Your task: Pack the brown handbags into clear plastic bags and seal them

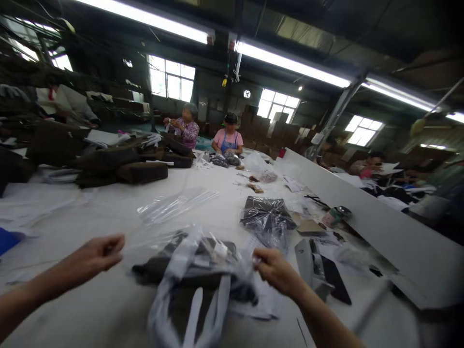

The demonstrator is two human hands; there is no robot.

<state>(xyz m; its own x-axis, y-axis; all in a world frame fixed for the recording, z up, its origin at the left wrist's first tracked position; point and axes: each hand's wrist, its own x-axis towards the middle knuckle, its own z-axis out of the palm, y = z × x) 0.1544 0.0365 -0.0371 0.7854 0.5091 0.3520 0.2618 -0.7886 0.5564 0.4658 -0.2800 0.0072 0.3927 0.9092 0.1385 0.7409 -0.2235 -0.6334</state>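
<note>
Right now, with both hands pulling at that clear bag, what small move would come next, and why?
Probably draw the clear plastic bag further over the dark item. The left hand and right hand each pinch an edge, stretched apart, and the item seems only partly covered; blur hides detail.

Factory packing floor: long white table [119, 299] w/ bagged goods, seated workers [227, 137], strip lights [290, 63], stacked cartons [264, 130]
</note>
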